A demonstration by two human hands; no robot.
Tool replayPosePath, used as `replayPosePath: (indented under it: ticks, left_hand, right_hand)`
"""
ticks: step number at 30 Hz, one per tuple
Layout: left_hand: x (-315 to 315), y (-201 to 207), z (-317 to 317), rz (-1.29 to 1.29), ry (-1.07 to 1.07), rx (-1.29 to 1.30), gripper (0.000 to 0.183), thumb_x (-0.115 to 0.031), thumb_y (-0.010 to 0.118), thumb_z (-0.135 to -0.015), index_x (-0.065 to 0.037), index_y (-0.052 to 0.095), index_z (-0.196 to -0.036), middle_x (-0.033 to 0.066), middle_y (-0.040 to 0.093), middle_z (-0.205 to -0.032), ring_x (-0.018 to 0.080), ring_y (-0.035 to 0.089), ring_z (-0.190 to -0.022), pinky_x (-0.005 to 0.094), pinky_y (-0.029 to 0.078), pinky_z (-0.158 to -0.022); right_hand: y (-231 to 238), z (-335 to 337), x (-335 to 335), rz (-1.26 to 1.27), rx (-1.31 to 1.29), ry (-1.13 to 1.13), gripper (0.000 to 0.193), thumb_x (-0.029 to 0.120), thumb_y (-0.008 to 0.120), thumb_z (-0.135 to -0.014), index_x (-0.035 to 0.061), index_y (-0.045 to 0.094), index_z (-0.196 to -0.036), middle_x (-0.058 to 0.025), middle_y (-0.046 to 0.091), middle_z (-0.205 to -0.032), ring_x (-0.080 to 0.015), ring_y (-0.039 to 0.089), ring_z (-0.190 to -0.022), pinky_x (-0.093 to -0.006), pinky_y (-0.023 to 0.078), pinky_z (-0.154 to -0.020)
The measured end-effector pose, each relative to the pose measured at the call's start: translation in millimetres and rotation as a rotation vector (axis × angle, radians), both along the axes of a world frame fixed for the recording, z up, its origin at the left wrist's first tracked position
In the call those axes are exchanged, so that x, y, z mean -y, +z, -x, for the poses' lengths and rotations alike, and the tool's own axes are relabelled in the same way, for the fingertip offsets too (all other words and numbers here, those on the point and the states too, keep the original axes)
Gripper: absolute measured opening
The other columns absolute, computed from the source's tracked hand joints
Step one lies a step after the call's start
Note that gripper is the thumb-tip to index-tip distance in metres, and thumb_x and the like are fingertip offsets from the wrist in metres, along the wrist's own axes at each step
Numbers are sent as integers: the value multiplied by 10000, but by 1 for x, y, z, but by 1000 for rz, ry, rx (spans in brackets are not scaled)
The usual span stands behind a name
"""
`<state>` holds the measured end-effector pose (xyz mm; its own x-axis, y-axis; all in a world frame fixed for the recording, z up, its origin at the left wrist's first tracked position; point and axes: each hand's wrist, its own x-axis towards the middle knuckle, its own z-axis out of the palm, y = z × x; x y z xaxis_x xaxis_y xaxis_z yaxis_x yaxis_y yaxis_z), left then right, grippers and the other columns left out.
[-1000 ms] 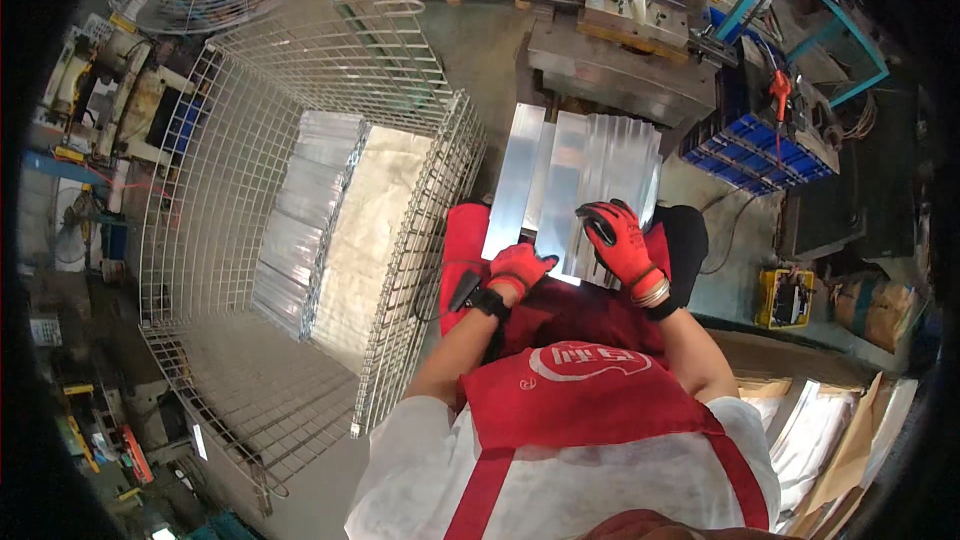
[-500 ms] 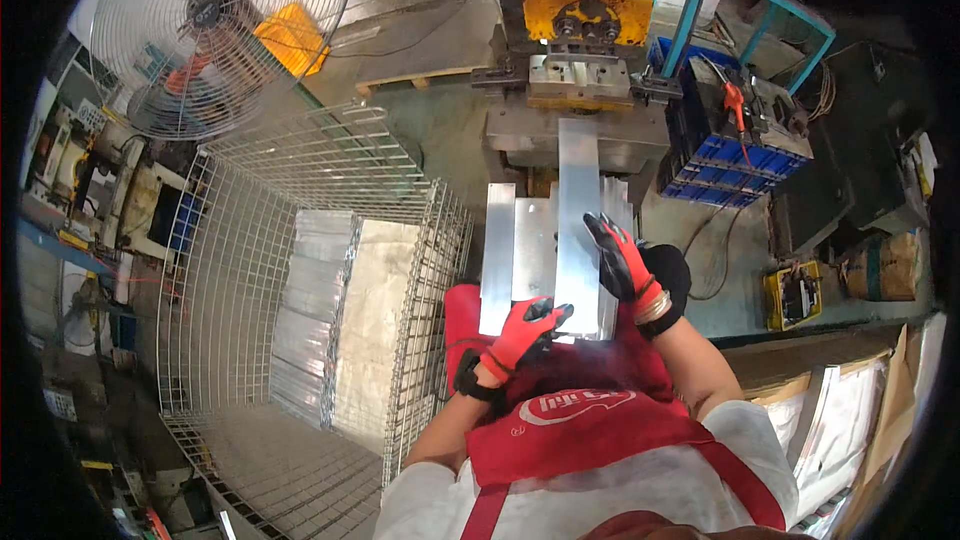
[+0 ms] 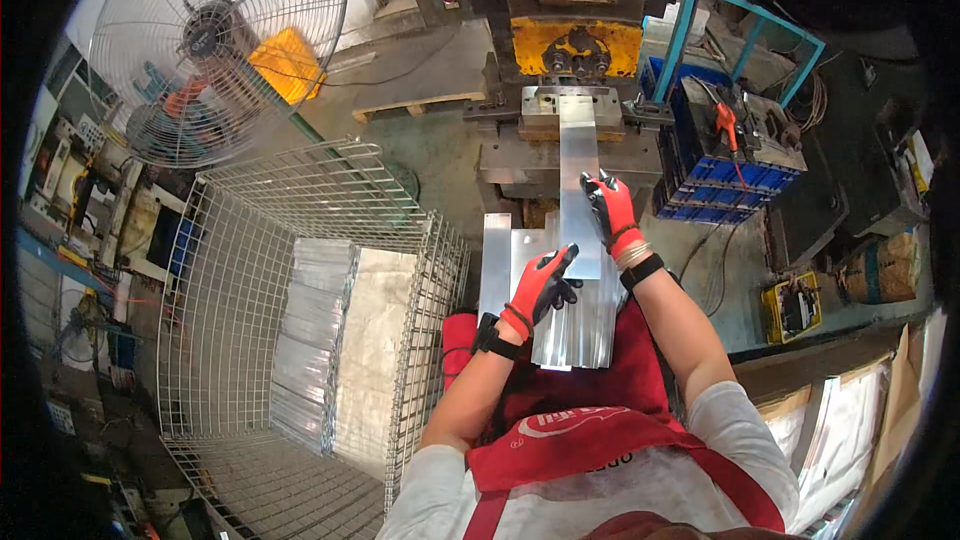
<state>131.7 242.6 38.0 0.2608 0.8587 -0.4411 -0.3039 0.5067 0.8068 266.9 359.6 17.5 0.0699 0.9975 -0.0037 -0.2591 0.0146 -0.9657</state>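
Note:
A long flat metal strip (image 3: 578, 155) reaches from above my lap to the press, its far end lying on the die block (image 3: 540, 108). My right hand (image 3: 612, 210), in a red glove with black palm and fingers, grips the strip's right edge around its middle. At the strip's near left corner my left hand (image 3: 538, 290), gloved alike, holds it with the thumb along the top; the fingers underneath are partly hidden. Below the hands lies a stack of similar metal strips (image 3: 575, 330) over my red apron. Another strip (image 3: 495, 265) lies left of that stack.
A wire mesh cage (image 3: 425, 310) with stacked metal pieces and a cardboard sheet stands at left. Behind it is a large fan (image 3: 215, 30). The press (image 3: 575, 0) rises ahead. Blue crates (image 3: 725, 175) with an orange-handled air gun (image 3: 727, 120) stand right.
Both hands have moved forward with the metal strip, and its far end has gone from in front of the die block onto it. More of the strips below is uncovered.

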Motion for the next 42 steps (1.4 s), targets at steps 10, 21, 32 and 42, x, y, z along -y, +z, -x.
replayPosePath:
  ticks: [10, 21, 32, 42]
  left_hand:
    - [-11, -3, -11, -20, -39, 228, 419, -417, 396, -883, -38, 537, -993, 91, 614, -865, 130, 577, -565, 227, 419, -400]
    - [-8, 13, -22, -43, 8, 225, 360, -381, 466, -865, -39, 544, -949, 104, 610, -781, 129, 534, -474, 205, 374, -358]
    - [-14, 9, -32, 22, 88, 278, 327, -368, 480, -862, -49, 526, -912, 114, 609, -763, 120, 506, -440, 189, 350, -323]
    - [-17, 1, -28, -27, 83, 164, 328, -372, 477, -862, -52, 537, -901, 91, 607, -785, 132, 522, -464, 212, 370, -352]
  right_hand:
    - [4, 5, -5, 54, 9, -11, 143, 174, 584, -781, 114, 532, -663, 98, 412, -601, -17, 338, -517, -207, 268, -455]
    - [2, 1, -5, 48, 118, -44, 185, 222, 601, -761, 76, 541, -664, 56, 437, -531, -40, 374, -461, -226, 302, -413]
    - [-4, 0, -20, 26, 191, -65, 231, 209, 609, -767, 64, 512, -615, 64, 441, -550, -37, 360, -482, -230, 294, -420]
    - [-9, -1, -18, 18, 89, 11, 104, 204, 581, -778, 120, 587, -718, 89, 457, -588, -18, 368, -499, -189, 283, -446]
